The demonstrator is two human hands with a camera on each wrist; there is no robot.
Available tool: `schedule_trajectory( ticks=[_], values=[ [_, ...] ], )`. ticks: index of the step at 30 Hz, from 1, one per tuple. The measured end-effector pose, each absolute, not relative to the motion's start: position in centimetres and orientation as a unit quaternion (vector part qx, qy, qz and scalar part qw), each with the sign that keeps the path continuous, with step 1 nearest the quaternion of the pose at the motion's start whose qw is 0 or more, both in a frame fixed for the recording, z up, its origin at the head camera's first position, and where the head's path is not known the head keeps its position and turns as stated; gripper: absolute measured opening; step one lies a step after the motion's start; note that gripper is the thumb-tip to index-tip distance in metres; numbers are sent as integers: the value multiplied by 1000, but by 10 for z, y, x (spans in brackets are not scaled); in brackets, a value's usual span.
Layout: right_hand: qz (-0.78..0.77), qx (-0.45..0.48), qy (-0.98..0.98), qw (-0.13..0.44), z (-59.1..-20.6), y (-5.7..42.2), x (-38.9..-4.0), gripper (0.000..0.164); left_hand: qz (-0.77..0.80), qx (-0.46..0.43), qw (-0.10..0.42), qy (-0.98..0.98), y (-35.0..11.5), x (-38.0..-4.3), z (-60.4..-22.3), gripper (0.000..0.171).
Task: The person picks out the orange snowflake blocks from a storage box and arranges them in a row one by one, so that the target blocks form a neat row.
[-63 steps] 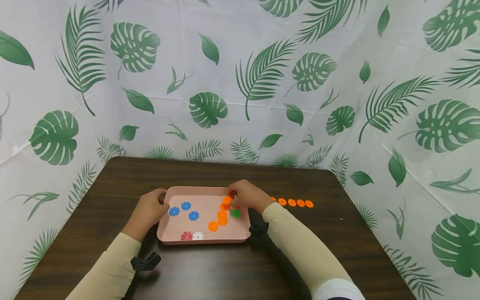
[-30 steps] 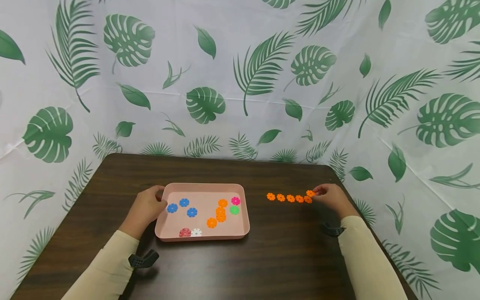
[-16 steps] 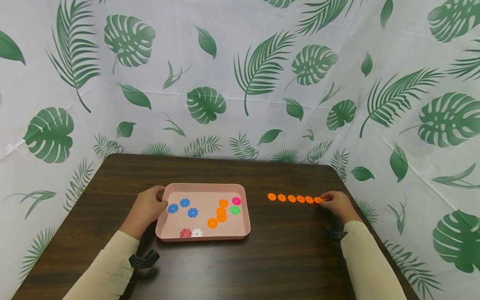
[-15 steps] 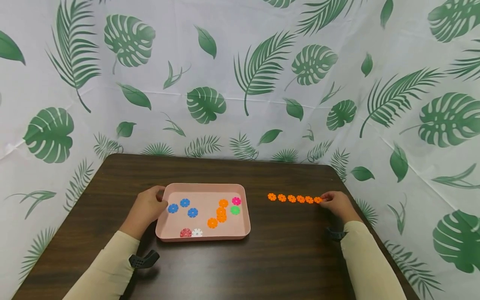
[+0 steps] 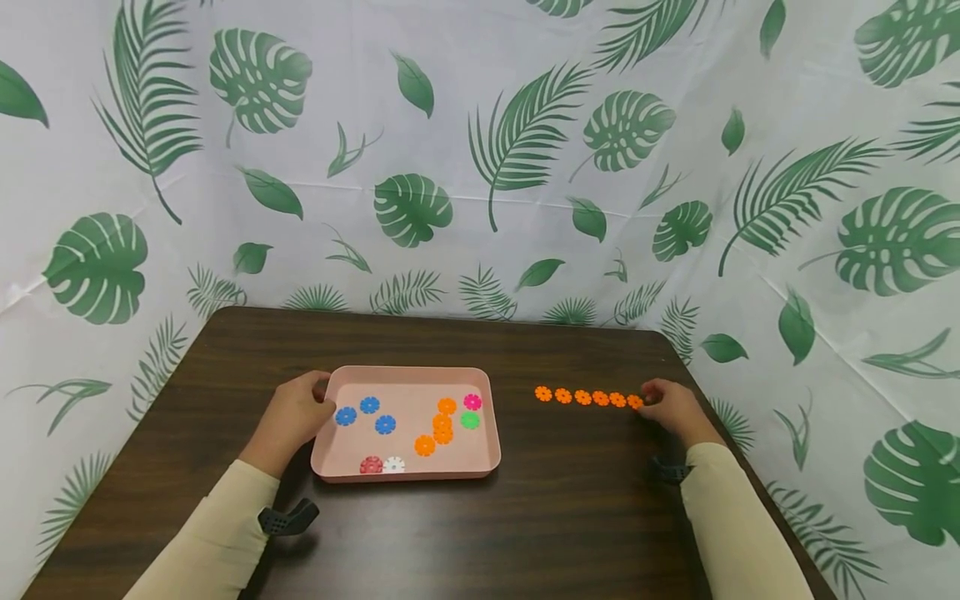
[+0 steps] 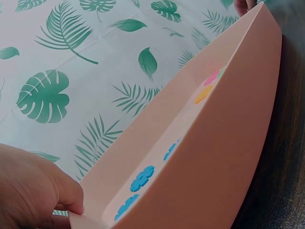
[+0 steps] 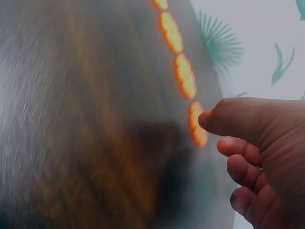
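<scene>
Seen from the head, the left hand (image 5: 297, 417) is pinching the pink tray (image 5: 397, 393) by its left rim; right of it, six orange discs (image 5: 583, 397) are lying in a row on the dark table (image 5: 585, 508), the right hand (image 5: 675, 410) at its right end.

At the left wrist, blue discs (image 6: 142, 178) are sitting inside.

At the right wrist, a fingertip (image 7: 209, 121) is touching the end disc (image 7: 194, 116); I can't tell whether it's pinching.

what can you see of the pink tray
The pink tray is a shallow, open rectangle with rounded corners, low walls and a smooth, plastic-looking surface. It sits upright on the dark table, long sides running left to right. Flower-shaped pieces in several colours lie inside. The left hand grips its left wall near the far corner.
</scene>
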State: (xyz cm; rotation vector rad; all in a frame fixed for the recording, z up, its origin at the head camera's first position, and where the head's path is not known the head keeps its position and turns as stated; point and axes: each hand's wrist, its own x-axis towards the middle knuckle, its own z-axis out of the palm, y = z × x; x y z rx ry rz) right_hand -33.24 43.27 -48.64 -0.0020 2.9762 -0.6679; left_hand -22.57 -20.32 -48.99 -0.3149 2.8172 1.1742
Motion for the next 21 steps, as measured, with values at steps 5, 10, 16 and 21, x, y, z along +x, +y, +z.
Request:
schedule_trajectory(
  ticks=[5,10,16,21],
  values=[
    [-223,-46,974,6,-474,415,-335,47,380,-105,43,918,-203,-226,-488,60],
    [-232,-92,968,-9,-453,372,-340,42,379,-108,40,918,-203,-226,-490,58],
    [-228,-182,956,1,-429,300,-339,36,375,-111,36,919,-203,-225,-492,58],
    [-198,-287,937,0,-420,235,-336,34,377,-104,30,920,-203,-225,-490,58]
  ],
)
